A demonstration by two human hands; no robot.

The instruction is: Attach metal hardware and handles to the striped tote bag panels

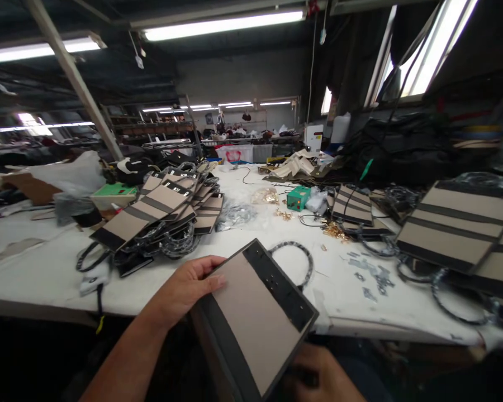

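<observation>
A beige bag panel (251, 318) with dark strips is tilted up before me over the table's front edge. My left hand (193, 285) grips its upper left edge, thumb on the beige face and fingers behind. Small metal pieces dot the dark strip (272, 282) along its upper right side. From behind that edge a plastic-wrapped loop handle (304, 257) rests over the tabletop. Low in the view, beside the panel's lower right edge, is my right hand (322, 374). Its fingers are curled, shadowed and partly hidden, so whatever they hold cannot be made out.
Similar panels with wrapped handles lie piled at left (159, 204) and right (456, 223) on the white table (251, 245). Around a green box (298, 197) are small gold metal parts (336, 231). Flat silver plates (379, 278) lie scattered at right.
</observation>
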